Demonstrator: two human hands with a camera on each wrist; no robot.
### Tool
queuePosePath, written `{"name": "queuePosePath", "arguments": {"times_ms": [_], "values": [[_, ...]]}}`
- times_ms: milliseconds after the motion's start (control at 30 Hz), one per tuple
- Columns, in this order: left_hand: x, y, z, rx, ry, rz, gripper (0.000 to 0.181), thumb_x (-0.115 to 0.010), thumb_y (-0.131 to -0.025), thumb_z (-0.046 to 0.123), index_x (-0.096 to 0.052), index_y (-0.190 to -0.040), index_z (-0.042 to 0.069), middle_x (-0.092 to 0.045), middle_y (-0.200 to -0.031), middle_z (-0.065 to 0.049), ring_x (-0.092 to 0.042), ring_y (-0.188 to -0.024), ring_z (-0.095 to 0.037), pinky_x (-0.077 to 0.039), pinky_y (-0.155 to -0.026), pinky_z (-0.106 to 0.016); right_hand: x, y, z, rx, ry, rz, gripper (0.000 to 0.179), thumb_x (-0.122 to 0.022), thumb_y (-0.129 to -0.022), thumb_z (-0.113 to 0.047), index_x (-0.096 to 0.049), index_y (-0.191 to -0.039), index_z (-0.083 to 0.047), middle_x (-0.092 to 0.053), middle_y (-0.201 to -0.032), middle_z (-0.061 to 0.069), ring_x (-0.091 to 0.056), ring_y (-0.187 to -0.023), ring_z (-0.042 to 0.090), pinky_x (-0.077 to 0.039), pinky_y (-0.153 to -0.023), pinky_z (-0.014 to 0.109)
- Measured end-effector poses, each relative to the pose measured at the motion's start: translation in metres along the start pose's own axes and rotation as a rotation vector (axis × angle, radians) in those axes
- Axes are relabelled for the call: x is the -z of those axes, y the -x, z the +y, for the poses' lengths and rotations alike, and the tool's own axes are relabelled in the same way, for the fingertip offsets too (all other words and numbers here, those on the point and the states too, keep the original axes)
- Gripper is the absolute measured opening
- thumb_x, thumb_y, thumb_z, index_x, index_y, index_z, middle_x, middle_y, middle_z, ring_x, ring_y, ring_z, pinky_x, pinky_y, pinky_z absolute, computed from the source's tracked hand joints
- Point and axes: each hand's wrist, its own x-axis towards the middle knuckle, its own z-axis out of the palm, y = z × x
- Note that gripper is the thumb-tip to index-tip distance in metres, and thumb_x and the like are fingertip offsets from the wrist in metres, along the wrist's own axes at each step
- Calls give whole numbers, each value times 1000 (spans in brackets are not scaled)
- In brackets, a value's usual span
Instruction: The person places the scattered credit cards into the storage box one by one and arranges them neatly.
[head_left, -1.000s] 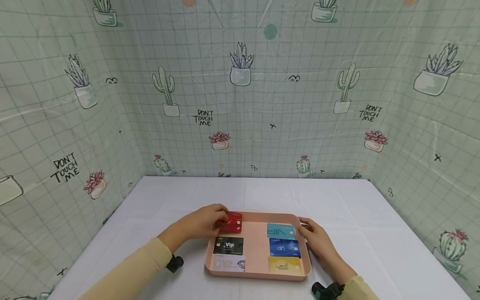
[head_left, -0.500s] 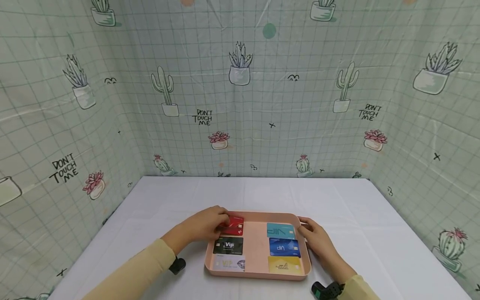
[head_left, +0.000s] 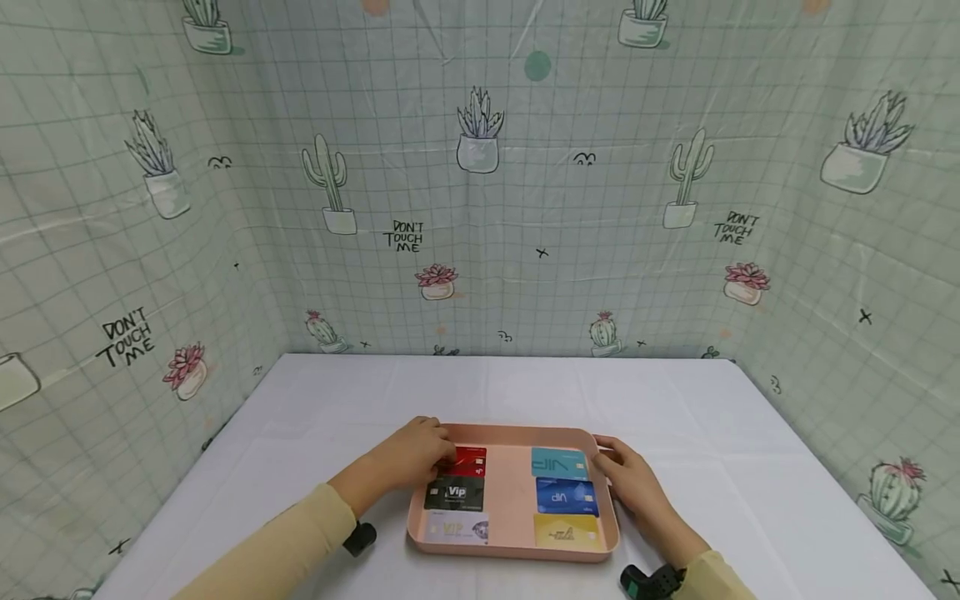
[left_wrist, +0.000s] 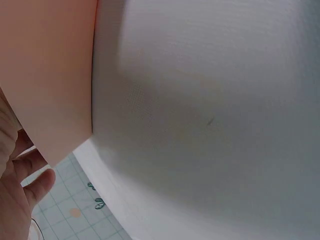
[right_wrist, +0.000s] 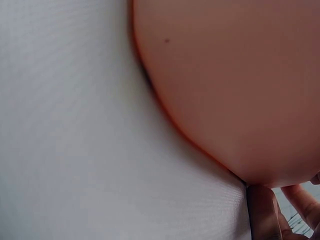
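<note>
My left hand (head_left: 415,451) reaches over the far left corner of a pink tray (head_left: 510,500), its fingers on a red card (head_left: 472,461) and hiding that card's left part. Directly below the red card are a black Vip card (head_left: 454,493) and a pale VIP card (head_left: 456,527). My right hand (head_left: 632,482) grips the tray's right side near the far corner, with the thumb at the rim and fingers around the outside. On that side lie a teal card (head_left: 558,463), a blue card (head_left: 566,497) and a yellow card (head_left: 566,532). In the left wrist view, the tray wall (left_wrist: 55,65) hides the cards.
The tray stands on a white-covered table (head_left: 337,392). A grid-patterned curtain (head_left: 480,208) with cactus drawings rises behind and along both sides. A black wrist device (head_left: 360,540) shows under the left wrist, another (head_left: 651,582) at the right wrist.
The left hand has drawn the red card towards the near side and levelled it, so it now lies close against the black card. The right hand stays at the tray's side.
</note>
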Motion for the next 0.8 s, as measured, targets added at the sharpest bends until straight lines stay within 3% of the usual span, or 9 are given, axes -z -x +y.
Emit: {"name": "queuePosePath", "arguments": {"times_ms": [467, 633, 800], "values": [[3, -3, -1, 6, 37, 27, 15, -78, -90, 17, -76, -104, 20, -72, -104, 5, -58, -98, -15, -50, -104, -40, 4, -2, -1, 16, 30, -8, 52, -53, -105, -27, -46, -151, -4, -52, -145, 30, -56, -125, 41, -56, -85, 40], [5, -2, -15, -2, 154, 131, 19, -73, -91, 25, -74, -108, 17, -69, -106, 4, -58, -100, -16, -51, -98, -41, 13, -5, -8, 2, 65, -49, 56, -55, -105, -31, -46, -150, 1, -54, -143, 30, -60, -121, 38, -59, -85, 38], [7, 5, -40, 82, 307, 232, 37, -73, -94, 33, -69, -123, 10, -66, -123, -3, -60, -119, -25, -49, -106, -48, 34, -13, -21, -27, 159, -145, 59, -54, -104, -37, -50, -145, 5, -63, -132, 26, -68, -104, 28, -62, -79, 36]]}}
